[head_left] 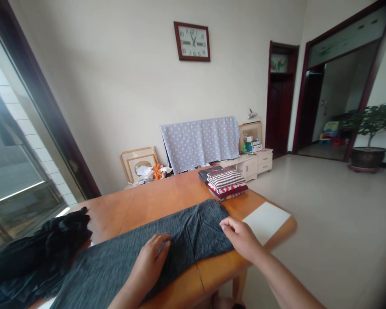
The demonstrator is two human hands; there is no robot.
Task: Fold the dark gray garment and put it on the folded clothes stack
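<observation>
A dark grey heathered garment (122, 253) lies stretched in a long strip across the wooden table, creased near its right end. My left hand (151, 259) rests over its middle, fingers loosely bent and the thumb apart from them, with no cloth visibly gripped. At the garment's right end, my right hand (239, 236) has its fingers curled together on the edge of the cloth; the fingertips are partly hidden. Beyond it stands a stack of folded clothes (227, 182), with a striped piece on top.
A heap of black clothing (35, 257) covers the left end of the table (128, 206). A white sheet (266, 221) lies at the right corner. Behind are a polka-dot cloth cover (201, 143), a low cabinet (263, 161) and framed pictures. A potted plant (369, 150) stands far right.
</observation>
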